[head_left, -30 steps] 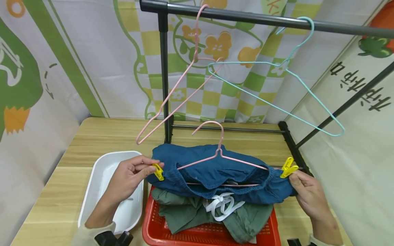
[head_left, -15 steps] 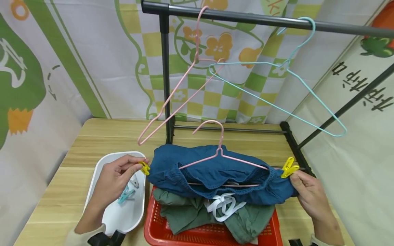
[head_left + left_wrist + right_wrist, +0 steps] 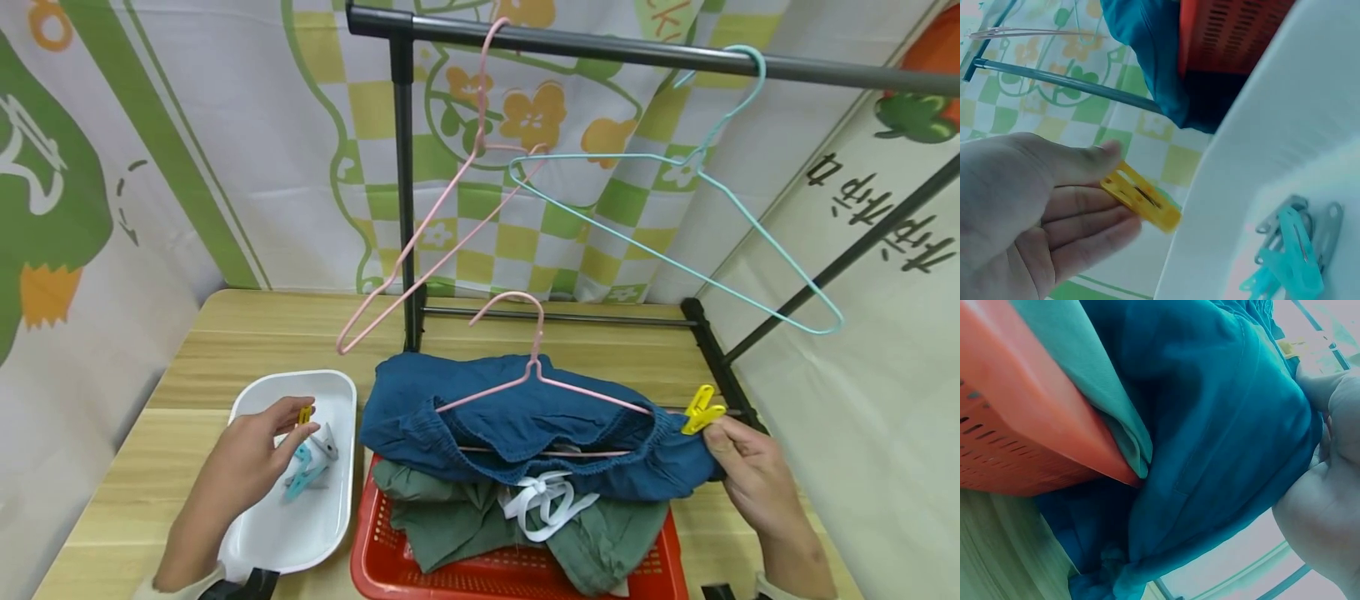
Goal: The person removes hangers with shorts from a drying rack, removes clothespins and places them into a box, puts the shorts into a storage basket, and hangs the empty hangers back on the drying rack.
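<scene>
My left hand (image 3: 247, 454) pinches a yellow clothespin (image 3: 1144, 197) between thumb and fingers, above the white tray (image 3: 347, 500). Gray and turquoise clothespins (image 3: 1297, 250) lie in that tray. Blue elastic-waist pants (image 3: 480, 379) are spread over the red basket, with a pink hanger (image 3: 538, 333) inside the waistband and its hook sticking up. My right hand (image 3: 757, 475) grips the right end of the pants. Just above its thumb, another yellow clothespin (image 3: 702, 410) is clipped at the waistband. In the right wrist view, the pants' fabric covers part of the fingers.
Green clothing with a white tied cord (image 3: 543, 504) over it lies in the red basket (image 3: 363, 550). Behind stands a black rack (image 3: 637, 54), where a pink hanger (image 3: 420, 233) and a turquoise hanger (image 3: 750, 221) hang at hand-reaching height over the wooden table (image 3: 172, 375).
My left hand has taken its yellow clothespin off the pants' left side and moved left over the white tray. My right hand stays at the pants' right end.
</scene>
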A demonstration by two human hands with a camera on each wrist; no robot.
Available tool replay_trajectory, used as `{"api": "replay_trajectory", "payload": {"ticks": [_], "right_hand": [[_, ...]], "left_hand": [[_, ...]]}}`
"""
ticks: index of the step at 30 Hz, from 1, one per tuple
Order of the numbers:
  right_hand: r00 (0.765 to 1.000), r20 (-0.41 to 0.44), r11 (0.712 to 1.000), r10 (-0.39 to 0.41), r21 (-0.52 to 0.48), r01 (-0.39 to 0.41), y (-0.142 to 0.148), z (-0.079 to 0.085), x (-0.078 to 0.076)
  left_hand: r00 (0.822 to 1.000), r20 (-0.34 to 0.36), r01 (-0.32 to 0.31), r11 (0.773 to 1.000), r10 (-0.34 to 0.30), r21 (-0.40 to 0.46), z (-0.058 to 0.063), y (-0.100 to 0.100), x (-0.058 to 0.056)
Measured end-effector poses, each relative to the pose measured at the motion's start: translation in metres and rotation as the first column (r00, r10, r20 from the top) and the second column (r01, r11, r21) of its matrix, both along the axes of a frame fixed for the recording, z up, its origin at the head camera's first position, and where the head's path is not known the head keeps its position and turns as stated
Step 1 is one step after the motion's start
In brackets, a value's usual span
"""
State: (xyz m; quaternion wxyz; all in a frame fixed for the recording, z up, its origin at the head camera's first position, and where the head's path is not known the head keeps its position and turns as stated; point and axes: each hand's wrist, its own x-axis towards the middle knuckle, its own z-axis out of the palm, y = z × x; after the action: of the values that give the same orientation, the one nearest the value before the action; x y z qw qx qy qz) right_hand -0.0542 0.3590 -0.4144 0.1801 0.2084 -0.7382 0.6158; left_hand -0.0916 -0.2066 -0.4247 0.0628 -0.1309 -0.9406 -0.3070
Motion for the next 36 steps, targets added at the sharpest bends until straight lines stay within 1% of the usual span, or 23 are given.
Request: {"api": "replay_trajectory", "payload": {"ticks": [3, 6, 9, 12, 17, 20, 22, 24, 26, 28, 30, 32, 33, 35, 36], "right_hand": [[1.0, 0.012, 1.0, -0.015, 0.015, 0.015, 0.0, 0.0, 0.001], [0.999, 0.025, 0.999, -0.038, 0.038, 0.037, 0.0, 0.002, 0.002], [0.998, 0.032, 0.997, -0.061, 0.056, 0.059, 0.001, 0.002, 0.004], [0.995, 0.031, 0.992, -0.098, 0.087, 0.095, 0.001, 0.002, 0.006], [0.986, 0.019, 0.973, -0.167, 0.165, 0.161, 0.001, 0.003, 0.007], [0.984, 0.025, 0.97, -0.175, 0.177, 0.168, 0.0, 0.004, 0.007], [0.986, 0.033, 0.974, -0.162, 0.165, 0.155, 0.0, 0.005, 0.007], [0.987, 0.04, 0.977, -0.155, 0.154, 0.148, -0.001, 0.005, 0.007], [0.986, 0.047, 0.977, -0.158, 0.155, 0.15, -0.001, 0.005, 0.008], [0.984, 0.049, 0.971, -0.171, 0.178, 0.16, -0.002, 0.005, 0.008], [0.981, 0.046, 0.962, -0.19, 0.208, 0.177, -0.003, 0.005, 0.008], [0.979, 0.039, 0.955, -0.202, 0.229, 0.188, -0.003, 0.004, 0.008], [0.978, 0.035, 0.953, -0.208, 0.233, 0.194, -0.002, 0.004, 0.008], [0.976, 0.028, 0.95, -0.215, 0.236, 0.202, -0.002, 0.005, 0.009], [0.977, 0.027, 0.952, -0.213, 0.232, 0.201, -0.002, 0.005, 0.009]], "left_hand": [[0.998, 0.056, 0.013, 0.998, -0.01, -0.062, -0.005, -0.002, 0.0], [0.994, 0.106, 0.042, 0.994, -0.031, -0.099, -0.01, -0.004, -0.001], [0.983, 0.177, 0.066, 0.99, -0.043, -0.126, -0.014, -0.006, -0.003], [0.971, 0.23, 0.089, 0.987, -0.056, -0.137, -0.017, -0.007, -0.004], [0.961, 0.265, 0.113, 0.984, -0.075, -0.134, -0.02, -0.007, -0.003], [0.955, 0.288, 0.116, 0.984, -0.073, -0.136, -0.019, -0.006, -0.004], [0.952, 0.298, 0.117, 0.983, -0.07, -0.144, -0.017, -0.006, -0.003], [0.957, 0.28, 0.118, 0.981, -0.071, -0.152, -0.014, -0.006, -0.002], [0.969, 0.237, 0.114, 0.98, -0.073, -0.162, -0.008, -0.006, 0.001], [0.98, 0.179, 0.111, 0.98, -0.081, -0.165, 0.001, -0.005, 0.005], [0.986, 0.136, 0.115, 0.982, -0.094, -0.152, 0.013, 0.0, 0.008], [0.987, 0.1, 0.139, 0.982, -0.126, -0.126, 0.026, 0.008, 0.011], [0.985, 0.089, 0.16, 0.982, -0.151, -0.105, 0.032, 0.014, 0.012], [0.976, 0.055, 0.212, 0.976, -0.21, -0.042, 0.042, 0.027, 0.011], [0.969, 0.027, 0.245, 0.97, -0.245, -0.004, 0.046, 0.033, 0.011]]}}
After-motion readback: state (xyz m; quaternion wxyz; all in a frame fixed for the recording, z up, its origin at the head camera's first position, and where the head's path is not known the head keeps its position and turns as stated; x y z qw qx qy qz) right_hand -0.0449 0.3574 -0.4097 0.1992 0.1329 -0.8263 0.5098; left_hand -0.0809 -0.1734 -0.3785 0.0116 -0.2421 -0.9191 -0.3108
